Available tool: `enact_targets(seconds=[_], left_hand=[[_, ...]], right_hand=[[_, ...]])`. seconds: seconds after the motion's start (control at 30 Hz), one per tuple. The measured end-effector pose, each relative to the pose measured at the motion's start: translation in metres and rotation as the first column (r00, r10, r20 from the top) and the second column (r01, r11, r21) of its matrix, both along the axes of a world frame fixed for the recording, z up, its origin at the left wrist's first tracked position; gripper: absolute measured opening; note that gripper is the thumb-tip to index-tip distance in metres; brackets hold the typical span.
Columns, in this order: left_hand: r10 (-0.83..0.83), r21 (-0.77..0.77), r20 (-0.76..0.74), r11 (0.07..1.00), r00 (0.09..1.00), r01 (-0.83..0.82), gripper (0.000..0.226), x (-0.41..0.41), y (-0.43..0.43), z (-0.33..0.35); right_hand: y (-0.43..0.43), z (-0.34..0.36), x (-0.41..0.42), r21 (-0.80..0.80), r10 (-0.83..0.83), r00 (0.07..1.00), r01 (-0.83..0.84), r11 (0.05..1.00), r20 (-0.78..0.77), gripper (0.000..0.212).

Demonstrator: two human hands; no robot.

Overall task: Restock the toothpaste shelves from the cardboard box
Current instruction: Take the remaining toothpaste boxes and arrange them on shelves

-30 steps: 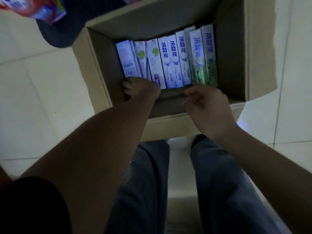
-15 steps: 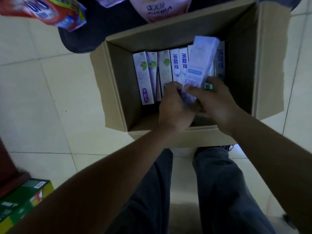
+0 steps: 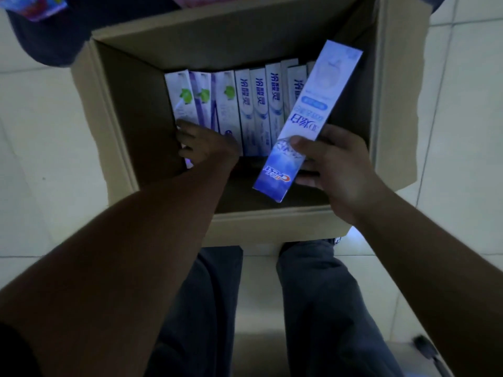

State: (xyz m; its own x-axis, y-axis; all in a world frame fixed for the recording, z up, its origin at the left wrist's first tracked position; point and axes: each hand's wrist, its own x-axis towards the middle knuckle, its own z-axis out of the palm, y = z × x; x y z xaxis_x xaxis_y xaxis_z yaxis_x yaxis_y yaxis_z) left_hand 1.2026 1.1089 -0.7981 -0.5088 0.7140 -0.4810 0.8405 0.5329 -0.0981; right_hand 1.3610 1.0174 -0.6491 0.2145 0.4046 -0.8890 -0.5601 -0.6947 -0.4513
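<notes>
1. Hands have parted since half a second ago, when both met over the middle of the cardboard box (image 3: 122,118). The right hand (image 3: 334,170) now holds the blue Crest carton (image 3: 307,118) alone, thumb on its face and fingers wrapped behind. The carton is lifted slantwise above the right end of the row of cartons (image 3: 255,104).
2. Meanwhile the left hand (image 3: 204,145) has gone back down by the box's left wall. Its fingers are curled at the near end of the leftmost carton (image 3: 181,96); whether they grip it yet I cannot tell.
3. That row stands along the far wall of the box, still well stocked.
4. One carton is out and a second is probably being fetched, so restocking looks to be at an early stage. No shelf is in view, and the box sits on the tiled floor (image 3: 40,159).
</notes>
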Motion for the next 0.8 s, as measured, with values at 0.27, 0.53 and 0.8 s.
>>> enact_targets(seconds=[0.27,0.53,0.8], left_hand=[[0.075,0.013,0.091,0.997,0.993,-0.076,0.073,-0.009,0.014,0.002],[-0.030,0.019,0.731,1.000,0.682,0.023,0.067,-0.028,-0.001,0.205],[-0.469,0.350,0.642,0.883,0.606,0.312,0.047,-0.031,0.050,0.484]], right_hand=[[-0.004,0.008,0.005,0.007,-0.022,1.000,0.022,1.000,0.015,0.020],[-0.001,0.126,0.007,0.106,0.084,0.993,-0.076,0.991,-0.078,0.039],[0.015,0.334,0.051,0.226,0.137,0.970,-0.182,0.957,0.199,0.036]])
